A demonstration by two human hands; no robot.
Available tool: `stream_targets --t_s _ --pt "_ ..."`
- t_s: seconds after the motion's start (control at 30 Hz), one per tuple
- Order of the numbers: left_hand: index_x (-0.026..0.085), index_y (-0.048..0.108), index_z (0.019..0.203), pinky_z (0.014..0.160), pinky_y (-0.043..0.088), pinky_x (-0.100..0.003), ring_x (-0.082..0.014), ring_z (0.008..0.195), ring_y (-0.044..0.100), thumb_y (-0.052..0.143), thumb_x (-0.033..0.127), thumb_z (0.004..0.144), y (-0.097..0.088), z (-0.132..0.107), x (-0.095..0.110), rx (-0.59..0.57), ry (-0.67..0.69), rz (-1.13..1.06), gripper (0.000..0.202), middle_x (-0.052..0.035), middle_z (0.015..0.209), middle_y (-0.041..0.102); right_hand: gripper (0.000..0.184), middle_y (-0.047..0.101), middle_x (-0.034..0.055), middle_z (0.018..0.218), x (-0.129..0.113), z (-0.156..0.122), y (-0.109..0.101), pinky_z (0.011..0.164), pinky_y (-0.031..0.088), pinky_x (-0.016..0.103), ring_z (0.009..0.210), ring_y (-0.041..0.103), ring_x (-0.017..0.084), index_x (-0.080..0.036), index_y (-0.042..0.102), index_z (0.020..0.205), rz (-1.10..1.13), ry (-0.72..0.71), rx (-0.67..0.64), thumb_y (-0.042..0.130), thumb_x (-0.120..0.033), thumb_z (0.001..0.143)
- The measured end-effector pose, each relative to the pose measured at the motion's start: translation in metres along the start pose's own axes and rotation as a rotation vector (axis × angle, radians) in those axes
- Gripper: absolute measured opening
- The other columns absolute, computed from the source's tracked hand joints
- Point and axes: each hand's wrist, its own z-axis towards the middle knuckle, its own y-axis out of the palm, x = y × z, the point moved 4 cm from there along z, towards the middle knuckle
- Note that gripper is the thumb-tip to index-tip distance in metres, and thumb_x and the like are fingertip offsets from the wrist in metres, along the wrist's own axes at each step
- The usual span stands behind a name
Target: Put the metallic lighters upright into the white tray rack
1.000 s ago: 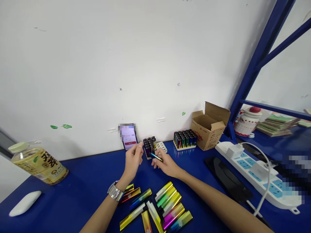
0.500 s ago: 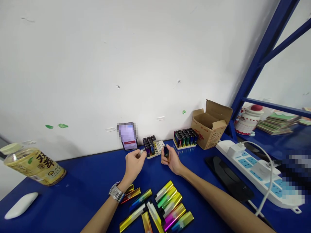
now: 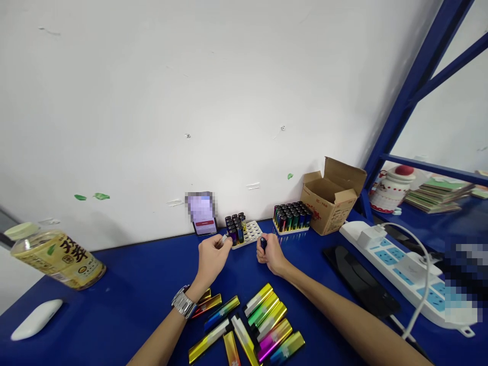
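My left hand [image 3: 213, 260] is closed on a small silver piece [image 3: 225, 240], right beside the near edge of a cream perforated holder [image 3: 253, 234]. Several dark lighters [image 3: 235, 225] stand upright in that holder. My right hand [image 3: 271, 255] grips a dark blue lighter [image 3: 263, 244] upright in its fist, a little to the right of the holder, with most of the lighter's body hidden by the fingers. Several loose metallic gradient lighters [image 3: 244, 325] lie on the blue table [image 3: 137, 269] below my hands.
A second tray of upright lighters [image 3: 292, 217] and an open cardboard box [image 3: 332, 199] stand by the wall. A propped phone [image 3: 204, 219], a tilted tea bottle [image 3: 55, 259], a white mouse [image 3: 36, 319], a power strip [image 3: 404, 274] and a blue shelf frame [image 3: 404, 107] surround the work area.
My right hand has moved right and now holds its lighter upright instead of nearly flat. My left hand has shifted right, closer to the cream holder.
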Motion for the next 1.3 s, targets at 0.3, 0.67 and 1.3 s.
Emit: stream_targets --t_s 0.3,0.67,1.3 --pt "0.022 0.021 0.047 0.048 0.020 -0.023 -0.0082 0.049 0.023 0.048 0.041 0.069 0.000 -0.001 0.000 -0.001 0.002 -0.004 0.040 0.0058 0.047 0.021 0.037 0.020 -0.0063 0.029 0.001 0.001 0.000 0.033 0.012 0.019 0.027 0.016 0.005 -0.021 0.035 0.035 0.009 -0.001 0.005 0.034 -0.033 0.070" --pt "0.022 0.020 0.047 0.048 0.020 -0.024 -0.0083 0.049 0.022 0.049 0.043 0.069 0.000 0.000 0.001 -0.004 0.009 0.052 0.043 0.0057 0.047 0.020 0.041 0.023 -0.0057 0.030 0.001 0.001 -0.001 0.033 0.013 0.019 0.027 0.019 0.005 -0.021 0.035 0.035 -0.018 -0.015 0.027 0.035 -0.036 0.073" --pt "0.020 0.044 0.057 0.047 0.025 -0.023 -0.0100 0.048 0.032 0.045 0.063 0.081 0.001 0.006 -0.006 -0.063 -0.065 -0.099 0.049 0.0066 0.048 0.032 0.038 0.058 0.0046 0.075 -0.030 0.013 -0.014 0.065 0.044 0.029 0.069 0.053 0.017 -0.017 0.063 0.082 -0.504 -0.548 0.084 0.053 -0.054 0.081"
